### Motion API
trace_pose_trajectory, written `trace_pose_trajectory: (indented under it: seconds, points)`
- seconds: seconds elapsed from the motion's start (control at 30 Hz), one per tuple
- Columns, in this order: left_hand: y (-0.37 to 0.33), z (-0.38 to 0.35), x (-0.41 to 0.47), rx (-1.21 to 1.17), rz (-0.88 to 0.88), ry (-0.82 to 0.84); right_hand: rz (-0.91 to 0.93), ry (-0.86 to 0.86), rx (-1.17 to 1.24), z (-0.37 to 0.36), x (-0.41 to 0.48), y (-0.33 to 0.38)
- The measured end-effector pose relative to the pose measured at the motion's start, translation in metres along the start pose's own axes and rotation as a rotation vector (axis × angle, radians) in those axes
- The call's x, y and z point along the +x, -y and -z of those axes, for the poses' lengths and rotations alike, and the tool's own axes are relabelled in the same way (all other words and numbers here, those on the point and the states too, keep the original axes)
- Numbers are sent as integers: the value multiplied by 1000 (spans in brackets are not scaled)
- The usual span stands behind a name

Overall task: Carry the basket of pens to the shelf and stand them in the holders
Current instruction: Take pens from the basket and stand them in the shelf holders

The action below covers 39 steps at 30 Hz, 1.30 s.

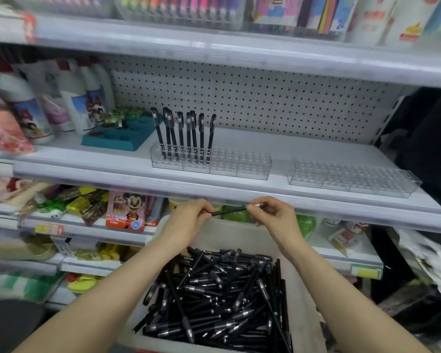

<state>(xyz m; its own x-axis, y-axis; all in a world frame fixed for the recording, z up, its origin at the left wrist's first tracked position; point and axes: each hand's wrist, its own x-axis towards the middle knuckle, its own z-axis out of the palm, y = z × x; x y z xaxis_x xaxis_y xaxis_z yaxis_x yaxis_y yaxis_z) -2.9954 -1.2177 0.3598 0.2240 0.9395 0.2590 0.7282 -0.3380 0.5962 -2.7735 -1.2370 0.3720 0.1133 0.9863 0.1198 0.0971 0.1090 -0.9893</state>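
- The left hand (pixel 189 217) is curling its fingers round one end of a black pen (pixel 229 211), and the right hand (pixel 273 215) is pinching the other end.
- Both are holding it level above the basket (pixel 302 289), which is carrying heaped pens (pixel 222 296).
- More standing pens (pixel 186 133) are filling the left holder (pixel 239 165) on the shelf (pixel 316 149).

Views: one, worn on the person's head.
Facing: forward and down at a shop shelf (pixel 316 149).
Near: basket (pixel 301 296) of pens (pixel 214 296) close under the lens, bottom centre; forearms (pixel 117 284) entering from both lower corners.
Middle: left hand (pixel 191 220) and right hand (pixel 275 217) centred, sharing one pen (pixel 229 211).
Far: clear holders (pixel 252 166), centre and right.
Lens: wide-angle; left edge blurred.
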Motion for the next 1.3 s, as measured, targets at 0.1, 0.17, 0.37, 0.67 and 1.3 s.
trace_pose_trajectory:
  seconds: [0.1,0.17,0.37,0.67,1.3]
  points:
    - [-8,4,13,-94,-60,-47,-58,-52,250,-14,13,21]
    - [-13,7,22,-112,-99,-82,-57,-50,288,-25,20,31]
    - [-4,30,55,168,-256,-296,105,-146,129,-40,58,79]
    - [20,33,84,458,-298,-311,282,-188,-331,-64,127,117]
    - [24,26,86,405,-329,-380,249,-36,-733,-90,152,73]
